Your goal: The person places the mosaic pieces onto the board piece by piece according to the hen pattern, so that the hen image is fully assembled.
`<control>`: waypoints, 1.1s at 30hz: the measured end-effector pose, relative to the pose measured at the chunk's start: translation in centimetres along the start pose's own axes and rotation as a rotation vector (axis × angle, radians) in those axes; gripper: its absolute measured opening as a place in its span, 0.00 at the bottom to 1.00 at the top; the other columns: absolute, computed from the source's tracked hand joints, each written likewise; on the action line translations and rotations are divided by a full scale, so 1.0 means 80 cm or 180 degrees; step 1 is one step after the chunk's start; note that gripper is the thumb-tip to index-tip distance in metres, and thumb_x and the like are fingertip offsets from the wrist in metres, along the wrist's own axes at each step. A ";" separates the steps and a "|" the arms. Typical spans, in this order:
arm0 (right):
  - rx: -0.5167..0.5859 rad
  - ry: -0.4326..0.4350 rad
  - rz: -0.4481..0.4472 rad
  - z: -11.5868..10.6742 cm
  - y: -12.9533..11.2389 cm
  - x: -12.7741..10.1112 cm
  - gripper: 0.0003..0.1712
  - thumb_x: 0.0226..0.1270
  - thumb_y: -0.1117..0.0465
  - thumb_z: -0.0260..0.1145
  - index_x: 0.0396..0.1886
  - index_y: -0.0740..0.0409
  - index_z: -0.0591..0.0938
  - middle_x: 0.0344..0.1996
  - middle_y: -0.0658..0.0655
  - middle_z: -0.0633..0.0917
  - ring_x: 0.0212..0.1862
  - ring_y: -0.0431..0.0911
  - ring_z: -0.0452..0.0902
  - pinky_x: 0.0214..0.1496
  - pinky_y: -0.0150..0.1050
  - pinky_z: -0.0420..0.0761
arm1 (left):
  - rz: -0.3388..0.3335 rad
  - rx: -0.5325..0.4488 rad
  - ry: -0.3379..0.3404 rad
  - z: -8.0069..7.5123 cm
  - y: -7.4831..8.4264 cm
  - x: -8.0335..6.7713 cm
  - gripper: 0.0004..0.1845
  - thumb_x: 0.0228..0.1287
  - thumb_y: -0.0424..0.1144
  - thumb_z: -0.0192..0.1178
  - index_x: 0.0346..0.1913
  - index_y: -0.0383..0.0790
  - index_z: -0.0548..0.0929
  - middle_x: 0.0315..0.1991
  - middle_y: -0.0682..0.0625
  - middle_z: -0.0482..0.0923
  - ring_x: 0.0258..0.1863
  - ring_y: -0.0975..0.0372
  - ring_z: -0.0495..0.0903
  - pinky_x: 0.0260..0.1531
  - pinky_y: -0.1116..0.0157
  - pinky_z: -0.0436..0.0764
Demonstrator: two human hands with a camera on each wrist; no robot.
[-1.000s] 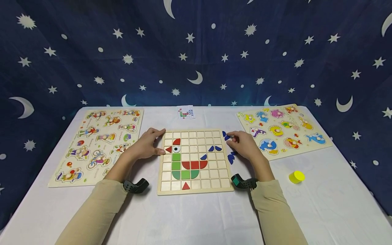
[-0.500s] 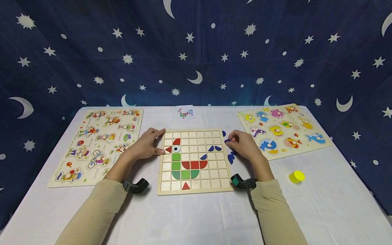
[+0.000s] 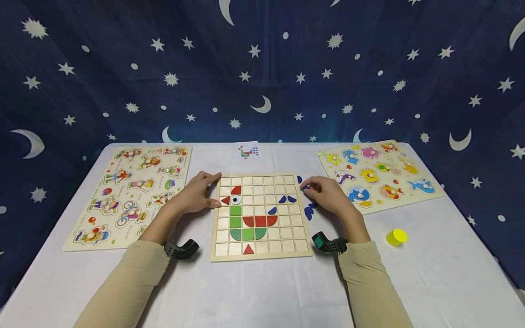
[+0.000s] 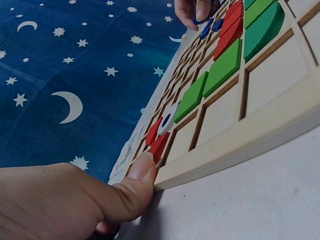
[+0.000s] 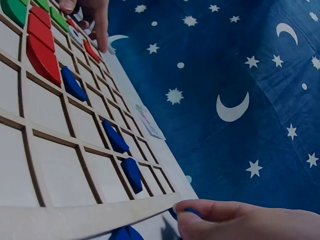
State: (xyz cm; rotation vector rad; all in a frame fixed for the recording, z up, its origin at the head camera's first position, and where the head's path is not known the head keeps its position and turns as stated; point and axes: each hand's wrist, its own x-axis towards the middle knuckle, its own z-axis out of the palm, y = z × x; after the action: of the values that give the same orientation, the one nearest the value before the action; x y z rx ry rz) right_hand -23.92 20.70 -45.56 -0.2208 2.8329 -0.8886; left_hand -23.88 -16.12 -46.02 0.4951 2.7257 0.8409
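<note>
A wooden grid board [image 3: 262, 258] lies in front of me, with red, green and blue pieces set in its squares as a bird shape. My left hand [image 3: 198, 193] rests on the board's left edge, its thumb and index finger spread apart along the frame. At the right edge, my right hand [image 3: 326, 193] pinches a blue rounded piece [image 5: 192, 212] between thumb and index finger, the piece partly hidden by the fingertips. Three blue pieces sit in the board's right half, one of them [image 3: 292, 199] closest to this hand. Beside the frame lie loose blue pieces [image 3: 309, 213].
A small pattern card [image 3: 248, 150] lies behind the board. To the left is a knobbed puzzle board [image 3: 135, 196] with figures, to the right another [image 3: 379, 175] with sea animals. A yellow cylinder [image 3: 397, 237] stands at the right. A star-patterned cloth [image 3: 262, 68] hangs behind.
The right hand has taken hold of a blue piece from beside the board and drawn it slightly toward me. The left hand has stayed on the board's edge.
</note>
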 end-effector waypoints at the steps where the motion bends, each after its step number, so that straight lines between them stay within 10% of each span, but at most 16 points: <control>1: 0.0012 -0.0004 0.0020 -0.001 0.000 0.000 0.10 0.66 0.58 0.63 0.45 0.50 0.84 0.33 0.54 0.80 0.34 0.47 0.71 0.38 0.39 0.71 | 0.0003 0.0004 -0.0001 0.000 0.000 0.000 0.48 0.49 0.43 0.72 0.71 0.33 0.59 0.59 0.35 0.65 0.58 0.46 0.66 0.62 0.47 0.64; 33: 0.0340 -0.0786 -0.0483 0.006 -0.036 -0.006 0.05 0.59 0.60 0.70 0.35 0.53 0.85 0.25 0.49 0.84 0.30 0.42 0.74 0.34 0.33 0.74 | 0.0049 -0.0012 0.0026 0.000 -0.002 -0.001 0.48 0.48 0.42 0.73 0.71 0.33 0.60 0.57 0.35 0.65 0.57 0.47 0.66 0.62 0.48 0.64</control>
State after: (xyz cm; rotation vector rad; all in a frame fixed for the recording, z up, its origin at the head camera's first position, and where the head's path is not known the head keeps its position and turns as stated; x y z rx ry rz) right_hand -23.08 18.22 -44.22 -0.5002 2.5599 -0.9654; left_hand -23.88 -16.26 -46.12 0.5138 2.7306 0.8534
